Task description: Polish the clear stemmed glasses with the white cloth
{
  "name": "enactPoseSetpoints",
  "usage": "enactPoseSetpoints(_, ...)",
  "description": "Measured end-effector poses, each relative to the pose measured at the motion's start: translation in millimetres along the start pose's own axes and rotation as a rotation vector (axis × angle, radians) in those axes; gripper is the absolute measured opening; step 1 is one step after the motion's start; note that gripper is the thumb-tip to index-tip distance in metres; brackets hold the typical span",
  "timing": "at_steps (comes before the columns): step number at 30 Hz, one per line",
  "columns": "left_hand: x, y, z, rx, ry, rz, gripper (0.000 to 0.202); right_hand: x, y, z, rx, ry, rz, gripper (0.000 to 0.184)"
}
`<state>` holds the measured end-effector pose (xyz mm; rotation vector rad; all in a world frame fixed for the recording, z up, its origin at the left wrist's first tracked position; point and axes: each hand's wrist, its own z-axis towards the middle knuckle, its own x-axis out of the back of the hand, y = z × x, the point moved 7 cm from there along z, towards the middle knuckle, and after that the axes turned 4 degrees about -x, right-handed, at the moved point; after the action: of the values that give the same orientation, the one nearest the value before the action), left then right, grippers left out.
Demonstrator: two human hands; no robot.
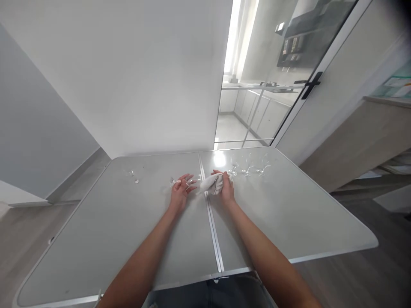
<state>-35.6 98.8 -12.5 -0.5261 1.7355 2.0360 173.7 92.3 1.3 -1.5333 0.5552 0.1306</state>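
Observation:
Above the middle of the table, my left hand (180, 193) is closed around the stem of a clear stemmed glass (196, 179). The glass is tilted on its side, its foot to the left and its bowl pointing right. A crumpled white cloth (212, 185) is in my right hand (227, 188), with the fingers wrapped around it. One end of the cloth reaches the rim of the glass; whether any goes inside the bowl I cannot tell. Several similar clear glasses (247, 169) stand in a row just beyond my right hand.
The grey folding table (122, 239) has a metal seam (212, 226) down its middle. Another clear glass (132, 174) is at the far left of the table. A white wall (154, 77) rises behind, beside a glazed door (257, 102) with a black handle (311, 85). Shelves stand at right.

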Motion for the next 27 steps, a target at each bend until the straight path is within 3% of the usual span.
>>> enactPoseSetpoints(4, -9.2, 0.3, -7.5, -0.032, -0.061, 0.161, 0.045, 29.2, 13.3, 5.1, -0.071, 0.311, -0.096, 0.061)
enactPoseSetpoints(6, -15.9, 2.5, -13.1, -0.049, -0.112, 0.217, 0.045, 28.5, 21.9, 1.5, -0.108, 0.345, -0.092, 0.059)
enactPoseSetpoints(8, -19.3, 6.6, -17.2, -0.073, -0.135, 0.256, 0.045, 15.3, 26.1, -1.3, -0.100, 0.229, -0.085, 0.056)
enactPoseSetpoints(11, -15.2, 13.7, -19.0, -0.111, -0.080, 0.295, 0.047, -6.7, 20.0, -5.7, -0.013, -0.018, -0.094, 0.046)
enactPoseSetpoints(15, -7.8, 16.0, -17.7, -0.119, -0.021, 0.367, 0.048, -13.9, 6.0, -9.5, 0.070, -0.200, -0.129, 0.031)
enactPoseSetpoints(22, 4.1, 3.7, -13.6, -0.033, 0.100, 0.268, 0.042, -29.1, 10.2, -30.0, -0.039, -0.452, -0.036, 0.065)
enactPoseSetpoints(27, 3.0, -2.1, -14.3, 0.035, 0.035, 0.281, 0.043, -42.8, 0.1, -51.4, 0.261, -0.611, -0.419, 0.081)
